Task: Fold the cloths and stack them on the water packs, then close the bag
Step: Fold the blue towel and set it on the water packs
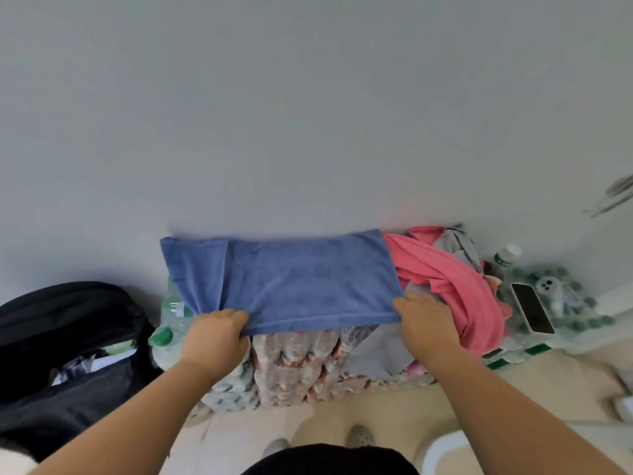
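At the bottom of the view, on the beige floor [325,423], the tips of two grey shoes [358,437] show, and two bare forearms reach forward from there. The left hand [215,332] has its fingers curled round the near edge of a blue cloth [291,279], close to the cloth's left part. The right hand [426,320] grips the near right corner of the same cloth. The two hands are well apart, with the near edge stretched between them. Under them stand the water packs [298,365], bottles wrapped in clear film with red and white labels, and the blue cloth lies flat on top of these packs, its left end folded over. A grey cloth [376,351] hangs over the front of the packs just below the right hand. To the left of the packs is a black bag [68,344], open at the top, with some white things visible inside. To the right of the blue cloth a pink cloth [452,282] lies in a loose heap and touches it. Further right a phone [532,308] lies screen up on another pack of bottles with green caps, and a small white bottle [507,255] stands behind it. Beyond everything is a plain pale wall [308,114].
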